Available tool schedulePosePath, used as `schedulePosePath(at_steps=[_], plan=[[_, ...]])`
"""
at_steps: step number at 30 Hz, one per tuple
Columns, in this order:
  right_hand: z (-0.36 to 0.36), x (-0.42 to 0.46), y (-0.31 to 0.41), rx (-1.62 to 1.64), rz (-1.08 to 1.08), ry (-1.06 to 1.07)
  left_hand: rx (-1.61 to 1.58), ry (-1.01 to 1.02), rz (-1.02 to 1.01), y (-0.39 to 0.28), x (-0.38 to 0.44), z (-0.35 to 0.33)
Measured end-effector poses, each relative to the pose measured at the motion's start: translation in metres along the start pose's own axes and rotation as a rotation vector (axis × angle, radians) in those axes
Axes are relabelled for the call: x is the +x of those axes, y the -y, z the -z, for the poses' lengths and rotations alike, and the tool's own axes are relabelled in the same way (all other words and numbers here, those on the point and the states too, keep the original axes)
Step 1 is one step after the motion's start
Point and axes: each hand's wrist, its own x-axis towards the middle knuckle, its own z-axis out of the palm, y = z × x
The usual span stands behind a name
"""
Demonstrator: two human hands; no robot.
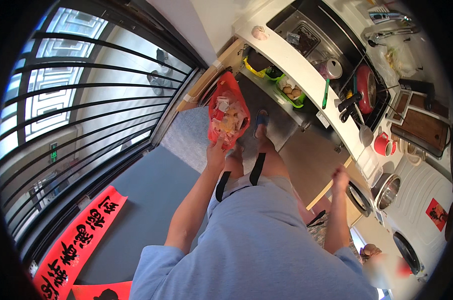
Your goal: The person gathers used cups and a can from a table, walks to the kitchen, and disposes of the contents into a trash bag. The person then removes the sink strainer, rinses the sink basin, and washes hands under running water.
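Note:
A red plastic bag (210, 101) hangs open in front of my legs, its gathered edge gripped by my left hand (216, 150). Crumpled tissues, wrappers and yellowish scraps (228, 118) fill it. My right hand (340, 177) is off to the right, blurred, close to the counter edge and an opened wooden cabinet door (329, 183). Nothing shows in it, and the blur hides how its fingers are set.
The white counter (305, 63) carries a red pan (365, 89), a green-handled tool (326, 93), a red mug (383, 144) and a steel pot (388, 191). Green baskets (297, 101) sit in the open cabinet below. A barred door (99, 82) stands left. Another person's hand (370, 250) shows lower right.

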Motion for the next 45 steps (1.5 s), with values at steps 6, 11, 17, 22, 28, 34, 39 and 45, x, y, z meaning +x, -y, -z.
schedulePosePath(at_steps=[6, 11, 17, 22, 28, 34, 39, 45], plan=[[-0.253, -0.221, 0.076, -0.659, 0.597, 0.965, -0.014, 0.118, -0.027, 0.023, 0.016, 0.02], [-0.382, -0.256, 0.041, -0.82, 1.302, 1.245, 0.05, 0.171, 0.021, 0.012, 0.012, 0.034], [-0.413, -0.251, 0.03, -0.938, 1.257, 1.35, 0.128, 0.133, 0.011, 0.005, 0.008, 0.037], [-0.412, -0.242, 0.016, -0.952, 1.083, 1.25, 0.112, 0.121, 0.034, -0.001, -0.002, 0.03], [-0.416, -0.202, 0.012, -0.74, 0.649, 1.065, 0.157, 0.043, -0.012, -0.006, 0.002, 0.043], [-0.45, -0.174, 0.036, -0.709, 0.444, 1.147, 0.076, -0.075, -0.146, -0.007, 0.044, 0.056], [-0.495, -0.154, 0.045, -0.71, 0.47, 1.213, 0.145, -0.065, -0.06, -0.029, 0.059, 0.045], [-0.526, -0.089, 0.065, -0.903, 0.788, 0.856, 0.199, 0.011, 0.026, -0.049, 0.046, 0.048]])
